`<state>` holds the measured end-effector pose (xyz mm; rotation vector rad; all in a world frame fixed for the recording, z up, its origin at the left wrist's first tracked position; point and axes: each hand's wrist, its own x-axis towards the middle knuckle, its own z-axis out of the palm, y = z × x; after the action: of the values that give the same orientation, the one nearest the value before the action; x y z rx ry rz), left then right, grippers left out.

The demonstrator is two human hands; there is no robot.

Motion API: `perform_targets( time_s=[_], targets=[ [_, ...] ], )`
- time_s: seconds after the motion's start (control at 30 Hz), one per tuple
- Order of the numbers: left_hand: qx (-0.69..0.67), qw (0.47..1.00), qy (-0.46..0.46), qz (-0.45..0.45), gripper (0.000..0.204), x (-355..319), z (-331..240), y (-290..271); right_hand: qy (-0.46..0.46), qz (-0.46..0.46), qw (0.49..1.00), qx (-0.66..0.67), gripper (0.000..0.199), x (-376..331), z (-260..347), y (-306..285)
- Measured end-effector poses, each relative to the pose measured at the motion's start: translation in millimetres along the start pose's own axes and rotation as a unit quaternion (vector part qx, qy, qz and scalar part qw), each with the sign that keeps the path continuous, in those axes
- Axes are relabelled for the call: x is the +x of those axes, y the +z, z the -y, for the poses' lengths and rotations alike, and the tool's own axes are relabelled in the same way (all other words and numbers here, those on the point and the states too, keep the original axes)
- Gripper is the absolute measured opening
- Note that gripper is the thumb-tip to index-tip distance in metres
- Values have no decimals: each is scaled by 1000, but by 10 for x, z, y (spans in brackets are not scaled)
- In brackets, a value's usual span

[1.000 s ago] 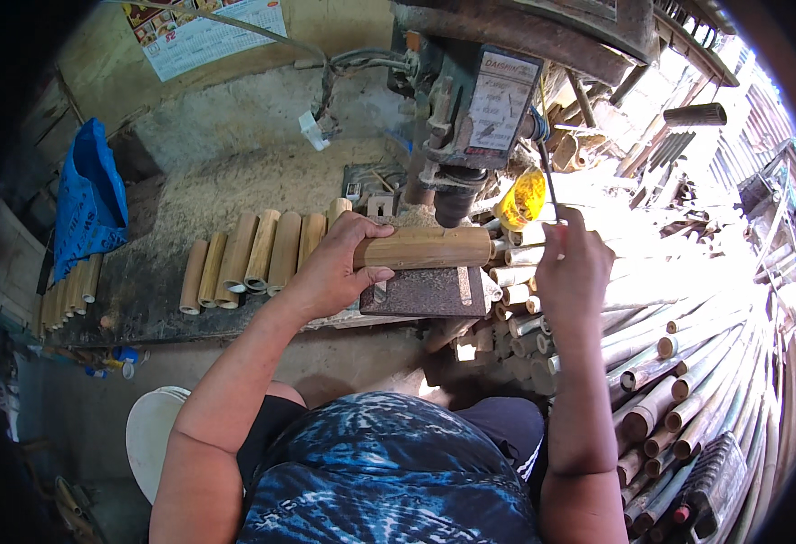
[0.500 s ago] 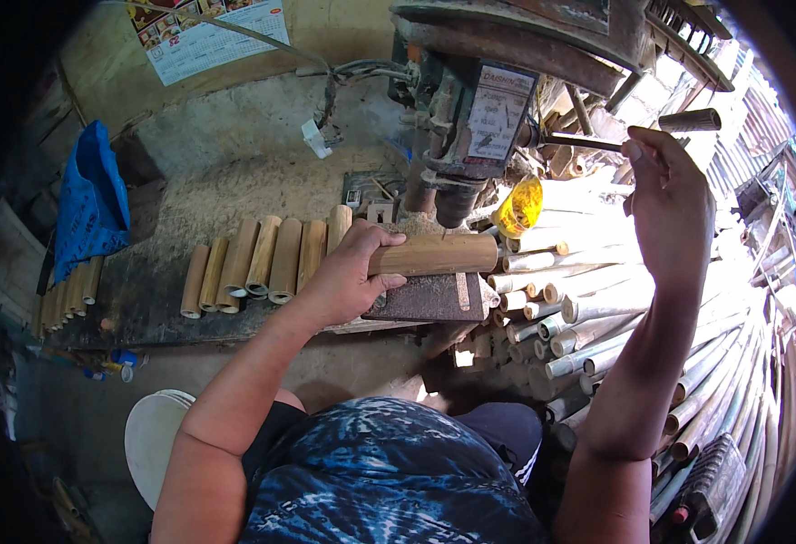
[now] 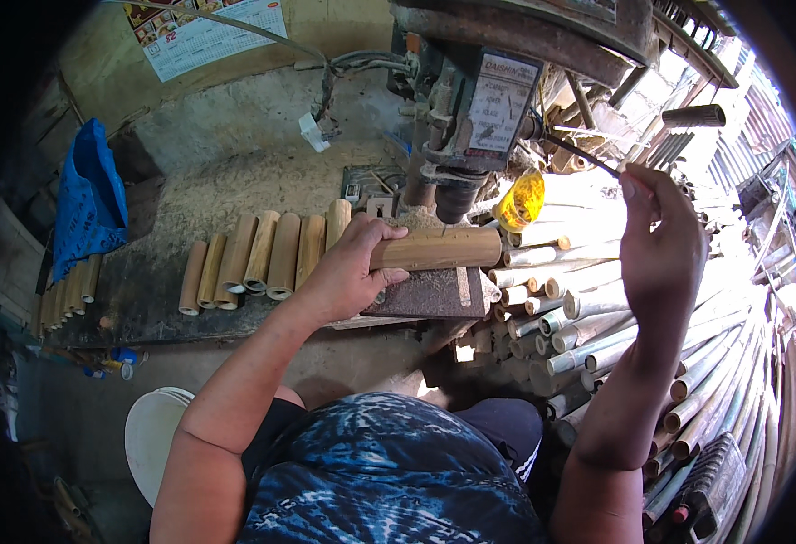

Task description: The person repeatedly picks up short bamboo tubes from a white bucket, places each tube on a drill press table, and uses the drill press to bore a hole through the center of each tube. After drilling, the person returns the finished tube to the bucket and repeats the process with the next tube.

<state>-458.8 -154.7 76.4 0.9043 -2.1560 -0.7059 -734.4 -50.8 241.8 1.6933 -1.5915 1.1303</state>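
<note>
A short bamboo tube [image 3: 457,248] lies crosswise on the drill press's dark support block [image 3: 420,297]. Around its left end my left hand [image 3: 351,272] is closed, thumb on the near side. Small dark marks run along the tube's upper side. Just above it hangs the drill press's chuck [image 3: 457,198], with a thin bit reaching down to the tube; whether it has entered the bamboo I cannot tell. Off to the right, my right hand [image 3: 659,231] has its fingers closed on the end of the press's slanted feed lever [image 3: 584,154].
Several cut bamboo tubes [image 3: 283,257] lie side by side on the dusty bench [image 3: 144,299], left of my left hand. A blue bag [image 3: 91,199] stands at the far left. Long bamboo poles [image 3: 588,299] and a yellow container [image 3: 519,201] are at the right.
My right hand has moved down, swinging the feed lever's end lower. Under my left hand the bamboo tube has turned slightly, and marks on its upper side now show.
</note>
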Motion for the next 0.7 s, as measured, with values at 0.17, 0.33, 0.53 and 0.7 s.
perform_targets(
  time_s=[0.17, 0.33, 0.53, 0.7],
  targets=[
    [-1, 1000, -6, 1, 53, -2, 8, 1, 47, 96, 993, -56, 10, -454, -117, 164],
    [3, 1000, 6, -10, 52, -2, 28, 27, 169, 257, 950, -50, 17, -596, -239, 926],
    [1, 1000, 5, -12, 51, 2, 13, 28, 133, 270, 953, -36, 21, -471, -231, 882],
    [-6, 1000, 6, -16, 50, -2, 16, 56, 7, 40, 997, 58, 28, -155, -173, 11]
  ],
)
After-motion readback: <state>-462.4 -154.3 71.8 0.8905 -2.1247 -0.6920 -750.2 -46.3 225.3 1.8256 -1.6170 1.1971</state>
